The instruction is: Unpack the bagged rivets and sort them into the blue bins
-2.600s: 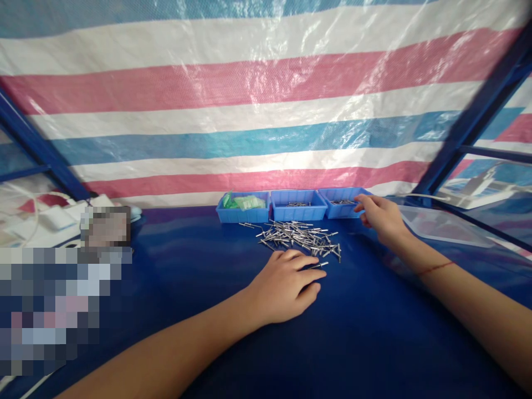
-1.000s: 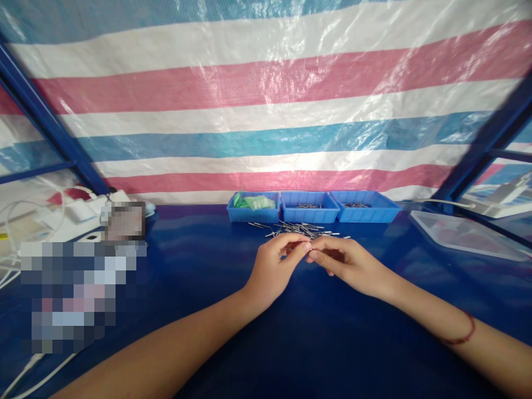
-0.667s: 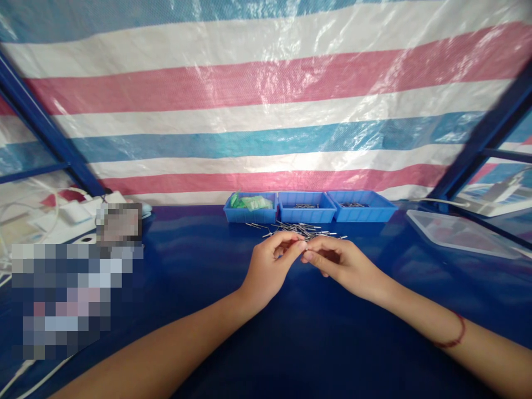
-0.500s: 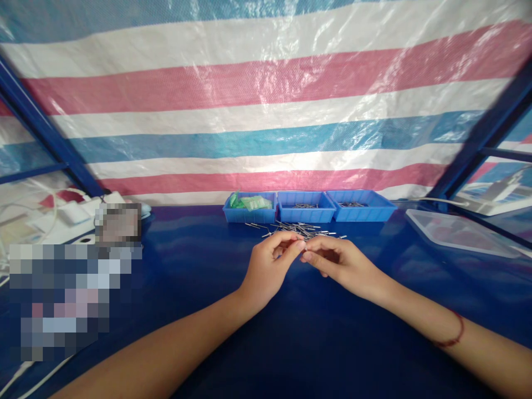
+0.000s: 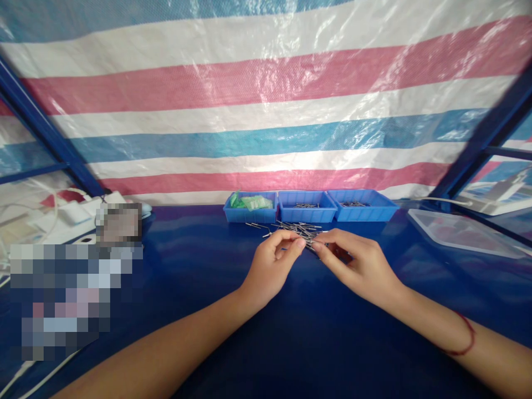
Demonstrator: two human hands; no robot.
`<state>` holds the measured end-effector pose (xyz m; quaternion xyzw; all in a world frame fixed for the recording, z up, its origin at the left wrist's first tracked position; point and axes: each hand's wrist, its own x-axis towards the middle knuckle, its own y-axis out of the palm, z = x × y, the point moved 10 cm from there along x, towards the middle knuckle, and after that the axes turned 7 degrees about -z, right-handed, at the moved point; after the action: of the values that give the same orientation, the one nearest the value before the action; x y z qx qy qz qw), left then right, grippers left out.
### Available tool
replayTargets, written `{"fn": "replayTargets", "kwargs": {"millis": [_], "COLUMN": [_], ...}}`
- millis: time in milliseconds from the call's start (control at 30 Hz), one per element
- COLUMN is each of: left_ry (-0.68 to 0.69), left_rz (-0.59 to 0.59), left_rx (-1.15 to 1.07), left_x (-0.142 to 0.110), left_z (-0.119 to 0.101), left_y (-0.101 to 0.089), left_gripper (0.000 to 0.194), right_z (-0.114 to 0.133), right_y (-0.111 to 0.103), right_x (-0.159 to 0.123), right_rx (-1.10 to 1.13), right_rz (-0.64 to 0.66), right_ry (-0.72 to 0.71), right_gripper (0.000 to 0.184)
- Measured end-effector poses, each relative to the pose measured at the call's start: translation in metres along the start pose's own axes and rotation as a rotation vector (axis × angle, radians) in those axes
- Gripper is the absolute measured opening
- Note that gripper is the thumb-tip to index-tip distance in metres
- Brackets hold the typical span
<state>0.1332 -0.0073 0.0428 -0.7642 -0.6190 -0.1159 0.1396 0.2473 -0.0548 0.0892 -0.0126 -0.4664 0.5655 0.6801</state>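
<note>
A loose pile of thin metal pins (image 5: 297,228) lies on the blue table cover, just in front of three blue trays. My left hand (image 5: 272,266) hovers at the pile's near edge, thumb and forefinger pinched together on something too small to name. My right hand (image 5: 359,265) is beside it, a little to the right, fingers curled and tips pinched over the pile; what it grips is too small to make out. A red string circles my right wrist.
The left tray (image 5: 249,213) holds green pieces, the middle tray (image 5: 306,213) and right tray (image 5: 363,212) hold metal pins. A clear plastic lid (image 5: 461,233) lies at the right. White cables and boxes (image 5: 70,213) sit at the left. A striped tarp hangs behind.
My right hand came back from the right tray to meet the left above the pile. In the last half second it has drawn slightly right, apart from the left.
</note>
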Motion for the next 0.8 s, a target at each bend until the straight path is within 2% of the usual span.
{"fn": "replayTargets", "kwargs": {"millis": [100,167,267,333,400,467,533,633,733,800], "left_ry": [0.052,0.153,0.376,0.461,0.444,0.399,0.374,0.367,0.375,0.396], "left_rz": [0.0,0.002,0.091,0.17,0.22,0.239,0.242,0.232,0.214,0.169], "left_rx": [0.102,0.249,0.568,0.767,0.901,0.965,0.993,1.0,0.991,0.979], "left_x": [0.0,0.002,0.002,0.001,0.001,0.002,0.002,0.002,0.001,0.002], "left_z": [-0.006,-0.016,-0.029,-0.027,-0.017,-0.007,-0.002,-0.001,-0.004,-0.01], "left_y": [-0.001,-0.003,0.004,0.01,0.012,0.011,0.011,0.01,0.01,0.008], "left_gripper": [0.017,0.019,0.021,0.022,0.026,0.027,0.024,0.021,0.019,0.018], "right_z": [-0.008,-0.032,-0.084,-0.112,-0.133,-0.147,-0.154,-0.15,-0.136,-0.125], "right_y": [0.007,0.0,-0.038,-0.07,-0.094,-0.109,-0.116,-0.115,-0.105,-0.091], "right_x": [0.004,0.01,0.019,0.022,0.024,0.025,0.026,0.027,0.03,0.032], "right_rx": [0.089,0.157,0.081,-0.16,-0.248,-0.312,-0.372,-0.393,-0.369,-0.353], "right_rz": [0.086,0.027,-0.235,-0.37,-0.444,-0.463,-0.452,-0.448,-0.423,-0.361], "right_ry": [0.069,0.199,0.383,0.447,0.474,0.473,0.466,0.414,0.342,0.312], "right_gripper": [0.03,0.032,0.03,0.031,0.027,0.024,0.023,0.022,0.019,0.017]}}
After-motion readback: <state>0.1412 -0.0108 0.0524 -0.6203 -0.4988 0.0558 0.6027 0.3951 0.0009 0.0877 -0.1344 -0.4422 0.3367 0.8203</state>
